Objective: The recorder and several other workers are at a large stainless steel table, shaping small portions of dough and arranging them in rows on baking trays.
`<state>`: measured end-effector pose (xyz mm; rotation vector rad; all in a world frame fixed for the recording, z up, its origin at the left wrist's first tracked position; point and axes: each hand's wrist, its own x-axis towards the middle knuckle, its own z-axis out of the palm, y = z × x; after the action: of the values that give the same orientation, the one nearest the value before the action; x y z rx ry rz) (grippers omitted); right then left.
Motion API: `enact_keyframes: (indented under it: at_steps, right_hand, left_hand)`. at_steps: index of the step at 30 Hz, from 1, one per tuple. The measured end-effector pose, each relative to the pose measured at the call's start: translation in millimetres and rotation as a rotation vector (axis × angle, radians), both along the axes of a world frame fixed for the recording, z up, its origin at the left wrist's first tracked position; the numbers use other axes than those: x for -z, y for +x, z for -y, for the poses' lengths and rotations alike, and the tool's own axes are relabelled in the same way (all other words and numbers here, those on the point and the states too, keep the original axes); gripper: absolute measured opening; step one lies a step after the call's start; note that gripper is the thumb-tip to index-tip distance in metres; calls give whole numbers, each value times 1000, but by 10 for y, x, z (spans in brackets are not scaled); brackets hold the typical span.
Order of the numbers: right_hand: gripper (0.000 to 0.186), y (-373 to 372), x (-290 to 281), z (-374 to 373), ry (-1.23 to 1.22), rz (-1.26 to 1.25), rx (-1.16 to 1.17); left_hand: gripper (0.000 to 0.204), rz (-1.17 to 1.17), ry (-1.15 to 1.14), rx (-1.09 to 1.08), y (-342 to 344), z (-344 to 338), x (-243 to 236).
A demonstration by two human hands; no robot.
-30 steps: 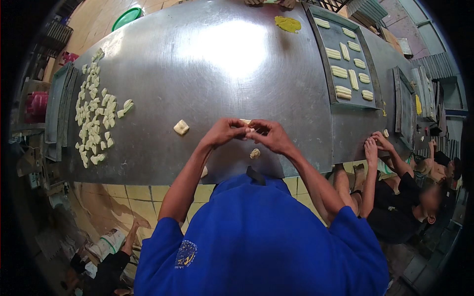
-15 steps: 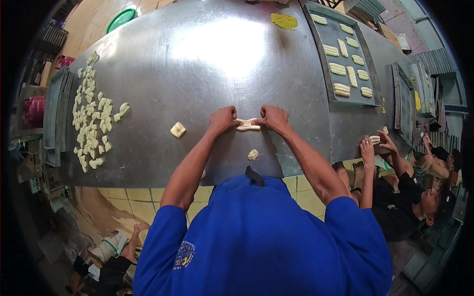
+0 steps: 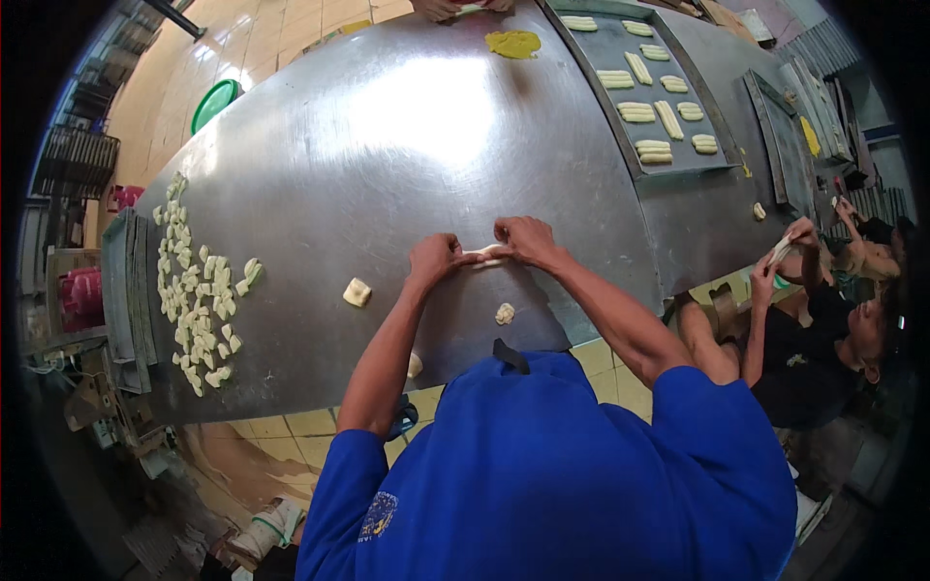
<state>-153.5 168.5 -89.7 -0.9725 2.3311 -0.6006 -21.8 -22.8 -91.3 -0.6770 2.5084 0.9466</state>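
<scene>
At the middle of the frame, on the steel table [image 3: 387, 145], lies one pale roll of dough [image 3: 481, 256], stretched sideways between two hands. The left hand [image 3: 433, 259] presses palm-down on its left end and the right hand [image 3: 525, 239] on its right end, fingers bent over the dough and knuckles up; neither hand is closed around it, both bear flat on it. Both forearms rise from the lower edge out of blue sleeves [image 3: 542, 465] and meet at the roll.

Two loose dough pieces lie near the hands: a squarish lump [image 3: 356, 291] to the left and a small lump [image 3: 504, 313] just below the roll. At the left of the frame a heap of small cut dough bits [image 3: 199, 281] is spread out, too many to count, beside a stack of grey trays [image 3: 126, 290] at the table's edge.

At the upper right a dark baking tray [image 3: 608, 87] holds about nine shaped dough sticks [image 3: 639, 111], some paired. One flat yellow dough patch [image 3: 512, 43] lies at the top centre. A round green lid [image 3: 215, 100] sits on the tiled floor at the upper left.

At the right edge a seated person [image 3: 823, 320] holds a pale dough piece between raised hands.
</scene>
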Motion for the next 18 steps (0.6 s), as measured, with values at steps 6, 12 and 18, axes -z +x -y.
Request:
enact_keyframes:
  at_steps: [6,12,18]
  right_hand:
    - [58,-9,-118,-87,-50,8,-14]
    - [55,18,-24,-101,-69,-81,6]
    - [54,-40,-5,-126,-103,-57,12]
  left_hand:
    - [58,-149,-59,-10,155,-1,-22]
    - [56,-183,-175,2,101,-99,-41]
    - [59,-270,-177,-8,168,-58,27]
